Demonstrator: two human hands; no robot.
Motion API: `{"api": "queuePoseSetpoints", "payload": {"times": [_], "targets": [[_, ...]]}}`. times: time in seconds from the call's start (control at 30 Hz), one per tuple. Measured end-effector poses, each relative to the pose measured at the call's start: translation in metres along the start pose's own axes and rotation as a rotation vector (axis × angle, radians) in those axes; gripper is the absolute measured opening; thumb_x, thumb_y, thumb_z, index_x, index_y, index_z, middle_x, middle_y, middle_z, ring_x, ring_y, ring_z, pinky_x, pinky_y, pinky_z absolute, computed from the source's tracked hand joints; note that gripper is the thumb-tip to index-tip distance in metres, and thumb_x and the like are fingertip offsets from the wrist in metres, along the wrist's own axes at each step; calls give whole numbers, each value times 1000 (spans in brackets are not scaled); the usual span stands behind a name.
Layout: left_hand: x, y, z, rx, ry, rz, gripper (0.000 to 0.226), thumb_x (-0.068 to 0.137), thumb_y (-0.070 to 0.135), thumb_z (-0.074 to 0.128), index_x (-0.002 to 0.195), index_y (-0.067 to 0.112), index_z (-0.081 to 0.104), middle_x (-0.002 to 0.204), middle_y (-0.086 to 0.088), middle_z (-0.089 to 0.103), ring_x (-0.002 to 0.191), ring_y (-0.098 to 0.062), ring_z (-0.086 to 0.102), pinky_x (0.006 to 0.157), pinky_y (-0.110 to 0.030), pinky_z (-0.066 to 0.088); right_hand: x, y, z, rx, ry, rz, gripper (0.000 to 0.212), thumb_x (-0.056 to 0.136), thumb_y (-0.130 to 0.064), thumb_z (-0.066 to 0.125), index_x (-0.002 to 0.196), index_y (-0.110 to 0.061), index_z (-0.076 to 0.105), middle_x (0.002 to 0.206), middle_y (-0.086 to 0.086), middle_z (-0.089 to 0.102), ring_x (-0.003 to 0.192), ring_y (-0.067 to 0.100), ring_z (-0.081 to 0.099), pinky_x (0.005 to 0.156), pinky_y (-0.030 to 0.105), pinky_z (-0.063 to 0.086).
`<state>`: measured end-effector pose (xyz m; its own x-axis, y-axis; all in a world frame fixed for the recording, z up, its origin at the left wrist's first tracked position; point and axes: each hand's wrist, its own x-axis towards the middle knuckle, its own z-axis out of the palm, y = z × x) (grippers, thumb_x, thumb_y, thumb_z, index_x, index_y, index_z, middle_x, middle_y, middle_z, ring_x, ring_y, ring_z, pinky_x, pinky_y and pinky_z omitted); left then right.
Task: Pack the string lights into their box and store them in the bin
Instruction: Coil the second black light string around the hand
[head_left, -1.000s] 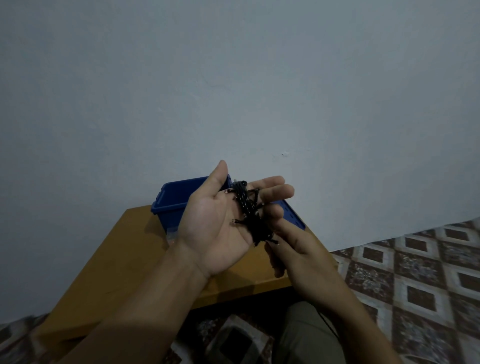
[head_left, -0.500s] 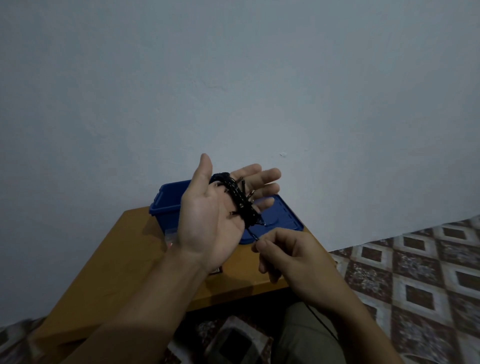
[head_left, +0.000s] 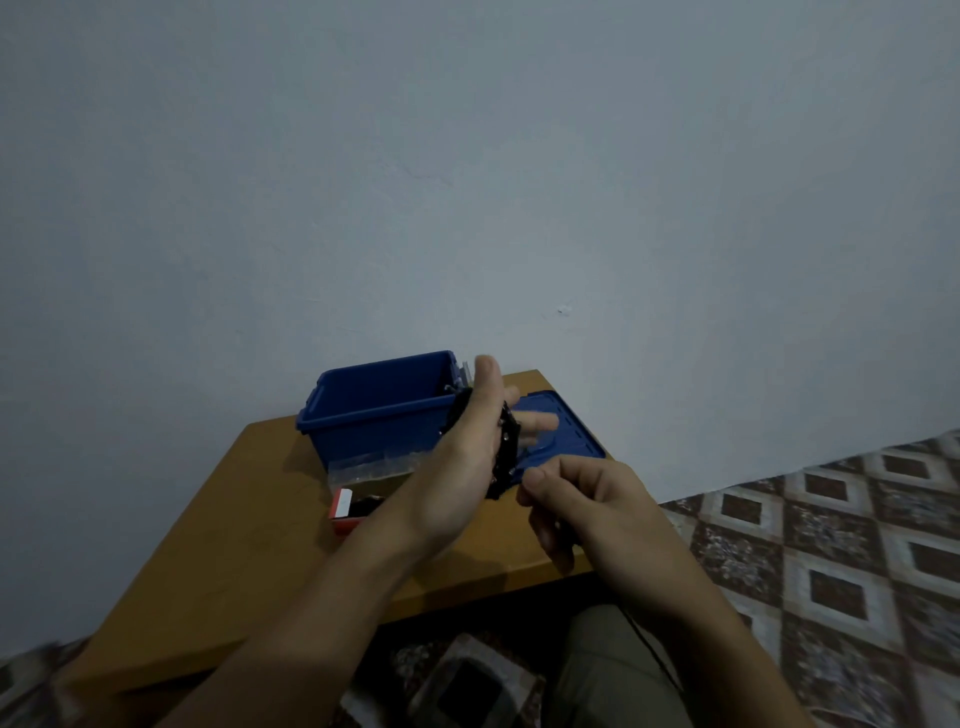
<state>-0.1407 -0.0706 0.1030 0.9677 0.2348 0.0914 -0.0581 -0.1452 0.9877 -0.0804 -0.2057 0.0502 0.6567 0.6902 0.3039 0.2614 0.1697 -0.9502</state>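
Nearest, the right hand (head_left: 582, 501) is pinching the loose wire between thumb and forefinger, just below and to the right of the string lights (head_left: 506, 452). Their coil is running lengthwise, wrist to fingertips, around the left hand (head_left: 462, 457), whose fingers (head_left: 537, 425) are stretching out straight. Compared with half a second ago, that hand is turning edge-on, palm facing right. Behind its forearm the red box (head_left: 344, 512) is lying on the desk (head_left: 234, 545), and beyond it the blue bin (head_left: 379, 415) is standing open, its lid (head_left: 571, 436) beside it.
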Motion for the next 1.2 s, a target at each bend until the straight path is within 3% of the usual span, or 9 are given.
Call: {"api": "queuePoseSetpoints", "payload": {"times": [0.13, 0.23, 0.37, 0.47, 0.57, 0.7, 0.9, 1.03, 1.2], "targets": [[6, -9, -1, 47, 12, -92, 132, 44, 104, 36, 143, 16, 41, 105, 3, 77, 101, -10, 71, 97, -37, 46, 0, -3, -2, 82, -43, 22, 31, 103, -21, 53, 81, -17, 73, 57, 6, 57, 48, 13, 44, 51, 25, 39], [8, -10, -2, 55, 8, -168, 128, 39, 101, 37, 132, 13, 48, 85, -7, 72, 91, -22, 70, 100, -50, 50, 0, -2, -7, 61, -71, 43, 27, 101, -18, 56, 85, 1, 65, 60, 5, 59, 50, 15, 46, 53, 26, 41], [1, -3, -4, 203, -64, -285, 98, 68, 93, 22, 116, 13, 54, 96, -13, 64, 86, -27, 61, 85, -43, 52, -2, -4, -8, -187, -29, -49, 22, 101, -19, 56, 83, -8, 64, 65, -5, 67, 56, 6, 55, 56, 18, 44], [-1, -1, -6, 248, -159, -284, 113, 82, 85, 9, 117, -11, 57, 84, -16, 60, 71, -24, 56, 73, -38, 46, -3, -7, -6, -340, 0, -125, 19, 100, -19, 58, 83, -15, 64, 69, -8, 71, 62, 2, 62, 60, 19, 47], [-2, 2, -8, 291, -189, -290, 117, 82, 86, 6, 108, -14, 59, 73, -14, 59, 57, -20, 52, 70, -38, 44, -4, -9, -7, -413, 37, -198, 20, 98, -23, 62, 80, -15, 60, 66, -14, 71, 63, 1, 65, 61, 20, 49], [-2, 6, -10, 285, -162, -332, 102, 81, 89, 10, 94, 2, 62, 61, -5, 50, 46, -15, 38, 53, -30, 38, -5, -11, -11, -284, -3, -175, 23, 95, -16, 65, 78, -2, 57, 59, -23, 65, 63, -17, 58, 61, 5, 43], [-6, 10, -9, 293, -160, -353, 88, 80, 90, 11, 77, 13, 54, 54, 1, 37, 45, -13, 23, 48, -28, 26, -8, -12, -20, -157, -78, -187, 34, 85, -40, 67, 63, -21, 51, 57, 0, 46, 56, 17, 41, 55, 27, 35], [-6, 8, -10, 384, -183, -322, 107, 81, 88, 9, 81, 2, 72, 51, 1, 30, 44, -14, 21, 47, -30, 25, -7, -14, -24, 42, -28, -208, 33, 81, -37, 69, 60, -21, 50, 53, -1, 51, 52, 21, 48, 56, 32, 43], [-6, 10, -12, 405, -230, -319, 112, 84, 85, 5, 79, -4, 73, 44, -5, 38, 38, -17, 29, 47, -30, 32, -5, -13, -25, 136, 50, -209, 31, 93, -26, 63, 82, -1, 48, 51, 5, 35, 41, 15, 24, 41, 25, 21]]}}
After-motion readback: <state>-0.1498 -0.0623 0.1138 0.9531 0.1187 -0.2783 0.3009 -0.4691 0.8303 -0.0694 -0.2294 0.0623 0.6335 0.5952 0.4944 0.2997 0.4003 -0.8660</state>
